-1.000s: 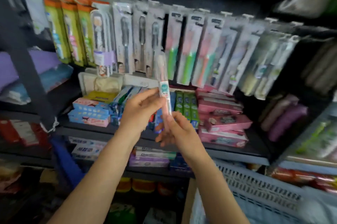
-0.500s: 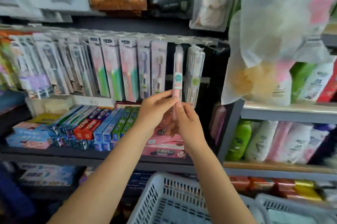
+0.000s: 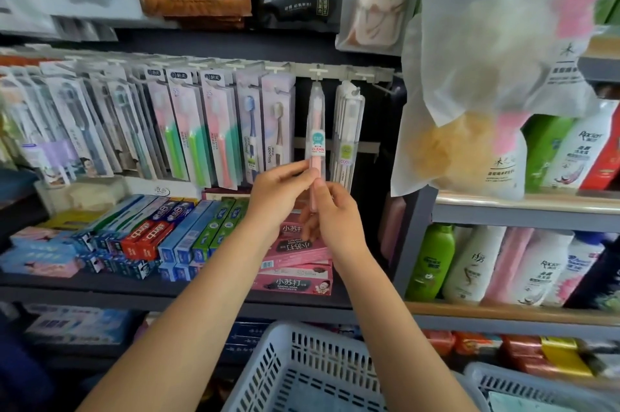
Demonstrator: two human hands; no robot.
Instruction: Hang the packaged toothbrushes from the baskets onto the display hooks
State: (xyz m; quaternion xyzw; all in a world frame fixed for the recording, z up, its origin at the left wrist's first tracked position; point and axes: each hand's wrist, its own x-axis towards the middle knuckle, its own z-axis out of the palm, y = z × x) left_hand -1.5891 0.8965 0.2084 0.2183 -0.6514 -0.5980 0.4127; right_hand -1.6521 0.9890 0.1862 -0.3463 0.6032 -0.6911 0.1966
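A shop aisle is shown: packaged toothbrushes [image 3: 188, 129] hung on display hooks [image 3: 317, 71] mid-frame, boxed toothpaste [image 3: 144, 237] stacked on shelves below, shampoo bottles [image 3: 469, 264] shelved at right.

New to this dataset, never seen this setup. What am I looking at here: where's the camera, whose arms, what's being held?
There is no robot: the camera sits on a person's head and looks forward and down, so the two bare arms reaching in from below are the wearer's own. They face a shop shelf. The left hand and the right hand both pinch the lower end of a slim pink packaged toothbrush, held upright with its top at a display hook. Whether it is already threaded on, I cannot tell. Another pack hangs beside it, and more toothbrush packs fill the rail to the left. Toothpaste boxes lie on the shelf below, and a white basket stands at the bottom.
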